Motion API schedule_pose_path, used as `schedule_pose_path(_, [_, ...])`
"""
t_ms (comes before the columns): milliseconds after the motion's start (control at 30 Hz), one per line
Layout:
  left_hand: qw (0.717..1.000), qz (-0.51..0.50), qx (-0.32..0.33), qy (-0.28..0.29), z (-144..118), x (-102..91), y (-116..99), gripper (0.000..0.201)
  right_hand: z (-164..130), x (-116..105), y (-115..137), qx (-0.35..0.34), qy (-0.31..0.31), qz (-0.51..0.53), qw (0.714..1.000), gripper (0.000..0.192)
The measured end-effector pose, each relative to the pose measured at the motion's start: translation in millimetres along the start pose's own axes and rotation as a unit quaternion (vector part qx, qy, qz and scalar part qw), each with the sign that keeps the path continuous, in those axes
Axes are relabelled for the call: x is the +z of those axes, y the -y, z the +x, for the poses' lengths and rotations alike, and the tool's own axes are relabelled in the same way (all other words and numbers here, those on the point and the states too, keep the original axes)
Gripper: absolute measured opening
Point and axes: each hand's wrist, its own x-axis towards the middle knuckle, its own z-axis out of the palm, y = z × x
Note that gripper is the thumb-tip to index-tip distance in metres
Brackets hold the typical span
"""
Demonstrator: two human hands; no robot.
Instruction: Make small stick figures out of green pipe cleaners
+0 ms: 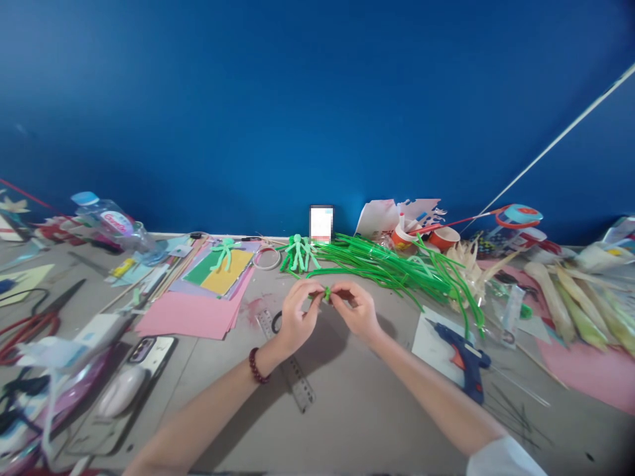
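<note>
A grey worktop runs along a deep blue wall, cluttered with pink paper and a heap of green pipe cleaners. Near its middle, the left hand and right hand pinch a small, bent green pipe-cleaner piece between their fingers.

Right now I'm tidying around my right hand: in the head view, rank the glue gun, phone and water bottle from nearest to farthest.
From the right hand:
1. Blue glue gun, just to its right.
2. Phone, lower left.
3. Water bottle, far left by the wall.
</note>
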Motion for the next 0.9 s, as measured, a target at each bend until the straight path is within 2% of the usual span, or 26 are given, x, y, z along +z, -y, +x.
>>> schedule_pose_path(167, [0.999, -0.027, -0.017, 0.011, 2, 1.1, 6, 0.007, 0, 0, -1, -0.036, 0.024, -0.044, 0.998, 0.009])
schedule_pose_path(367, [0.999, -0.036, -0.022, 0.024, 4, 1.9, 7, 0.009, 3, -4, 3, -0.130, 0.018, -0.104, 0.986, 0.015])
schedule_pose_path(600, [0.999, -0.025, -0.010, 0.022, 1, 0.6, 4, 0.006, 2, -2, 4, -0.102, -0.017, -0.125, 0.987, 0.008])
schedule_pose_path(900, [1.000, 0.003, 0.026, 0.012, -1, 0.0, 1, 0.008, 1, -1, 11, -0.112, -0.009, -0.123, 0.986, 0.009])
